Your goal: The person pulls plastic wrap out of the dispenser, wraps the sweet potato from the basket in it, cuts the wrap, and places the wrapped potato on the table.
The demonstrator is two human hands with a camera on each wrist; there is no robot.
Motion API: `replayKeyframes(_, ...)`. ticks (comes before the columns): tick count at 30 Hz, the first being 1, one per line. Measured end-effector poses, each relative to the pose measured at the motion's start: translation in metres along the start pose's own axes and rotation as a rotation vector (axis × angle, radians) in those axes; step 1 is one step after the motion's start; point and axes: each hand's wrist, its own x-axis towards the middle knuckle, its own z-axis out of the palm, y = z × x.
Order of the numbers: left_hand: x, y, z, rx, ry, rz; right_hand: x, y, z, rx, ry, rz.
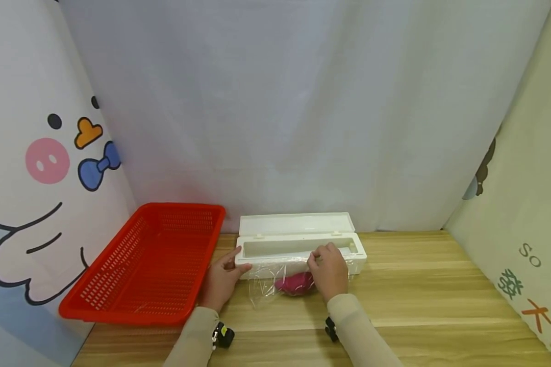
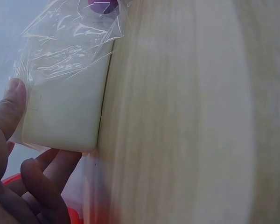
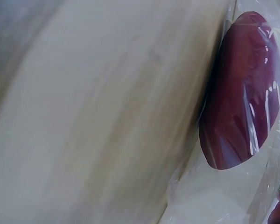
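Note:
A white cling film dispenser [image 1: 245, 253] lies lengthwise with its lid [image 1: 297, 223] raised at the back. Clear cling film [image 1: 263, 288] hangs over its front and covers a reddish-purple, oblong sweet potato [image 1: 294, 284]. Through the film, the sweet potato [image 3: 240, 93] shows large and glossy in the right wrist view. My left hand [image 1: 221, 282] grips the dispenser's left end, thumb on the front edge and fingers around the end wall. My right hand [image 1: 330, 271] is at the front right rim, fingers curled and pinching the film; its fingertips are mostly hidden in the head view.
A red perforated plastic basket [image 1: 142, 320] stands left of the dispenser, close beside my left forearm. Under everything is a wood-grain table [image 1: 418, 285]. A pale curtain [image 1: 275, 112] hangs behind, and printed cloths [image 1: 509, 219] border the sides.

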Motion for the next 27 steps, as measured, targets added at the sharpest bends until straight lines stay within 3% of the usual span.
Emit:
replayKeyframes(17, 0.001, 0.000, 0.003, -0.013, -0.013, -0.001, -0.001, 0.003, -0.005, -0.039, -0.009, -0.009)
replayKeyframes(22, 0.001, -0.002, 0.005, -0.021, -0.024, 0.006, -0.001, 0.002, -0.010, -0.058, -0.046, 0.013)
replayKeyframes(27, 0.001, -0.002, 0.002, -0.020, -0.010, 0.017, -0.002, -0.003, -0.012, -0.079, -0.071, -0.020)
